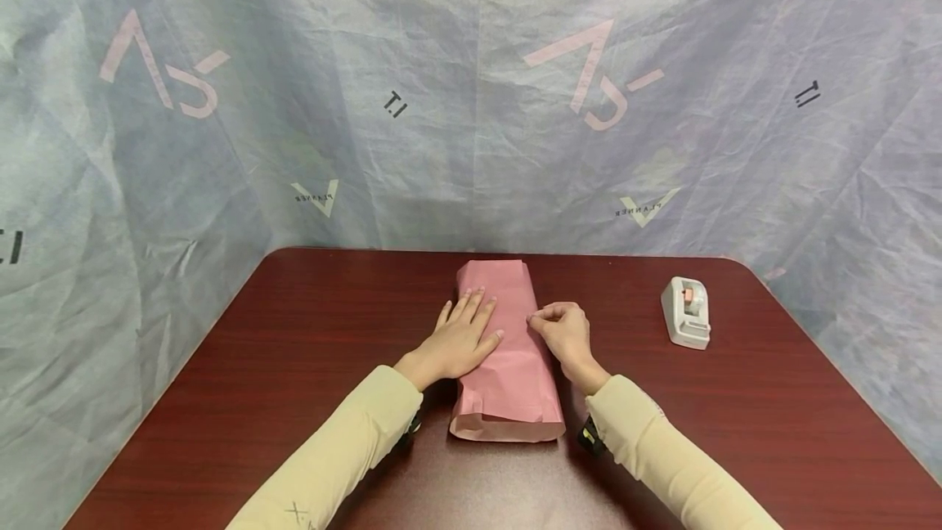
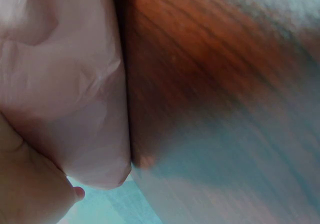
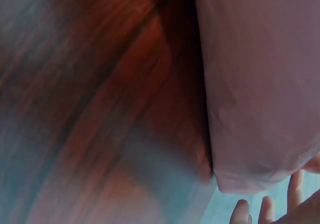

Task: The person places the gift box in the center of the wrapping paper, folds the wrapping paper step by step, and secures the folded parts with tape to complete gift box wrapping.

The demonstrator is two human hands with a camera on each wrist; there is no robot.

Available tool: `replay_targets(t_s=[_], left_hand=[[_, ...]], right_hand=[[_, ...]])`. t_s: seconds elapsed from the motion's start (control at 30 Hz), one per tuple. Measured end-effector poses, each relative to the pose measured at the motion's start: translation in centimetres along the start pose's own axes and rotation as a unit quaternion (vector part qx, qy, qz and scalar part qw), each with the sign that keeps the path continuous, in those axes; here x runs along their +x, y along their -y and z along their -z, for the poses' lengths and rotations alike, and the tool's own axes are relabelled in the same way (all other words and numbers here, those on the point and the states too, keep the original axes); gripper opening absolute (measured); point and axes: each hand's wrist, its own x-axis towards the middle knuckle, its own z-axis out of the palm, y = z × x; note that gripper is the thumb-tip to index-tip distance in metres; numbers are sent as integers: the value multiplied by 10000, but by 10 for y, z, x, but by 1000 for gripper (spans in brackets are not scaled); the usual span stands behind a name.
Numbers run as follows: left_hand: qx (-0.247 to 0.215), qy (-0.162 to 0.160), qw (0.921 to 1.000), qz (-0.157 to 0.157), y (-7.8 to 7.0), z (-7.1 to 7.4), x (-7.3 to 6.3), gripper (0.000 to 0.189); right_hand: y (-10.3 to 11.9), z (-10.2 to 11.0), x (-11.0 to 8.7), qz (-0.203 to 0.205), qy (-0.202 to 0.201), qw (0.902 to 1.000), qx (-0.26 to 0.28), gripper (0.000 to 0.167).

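Observation:
A long package in pink wrapping paper [image 1: 508, 387] lies lengthwise on the table. Its near end shows a paler folded opening. My left hand [image 1: 458, 343] rests flat on the package's upper left side, fingers spread and pointing away from me. At the right edge, thumb and forefinger of my right hand [image 1: 567, 338] pinch the paper; anything small between the tips is too fine to see. In the left wrist view the paper [image 2: 85, 119] bulges beside part of the hand. The right wrist view shows the paper's smooth side [image 3: 265, 84], with fingers [image 3: 266, 209] past its far end.
A white tape dispenser [image 1: 686, 313] stands on the right of the dark red wooden table [image 1: 316, 334]. A grey printed cloth [image 1: 441, 162] hangs behind the table and along both sides.

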Motion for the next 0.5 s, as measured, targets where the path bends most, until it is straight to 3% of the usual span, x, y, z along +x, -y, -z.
replay_targets(t_s=[0.2,0.33,0.4,0.5], left_hand=[[25,-11,10000,8,0,-1,0,63],[3,-20,10000,-8,-1,-1,0,63],[-1,-25,10000,-16,-1,-1,0,62],[22,-15,10000,1,-1,0,0,62]], right_hand=[[2,-2,-2,-95,-179,9998,-5,8],[2,-2,-3,-438,-61,9981,420,16],[1,-1,-1,-779,182,9930,864,24],[0,2,1,-1300,632,9766,1592,39]])
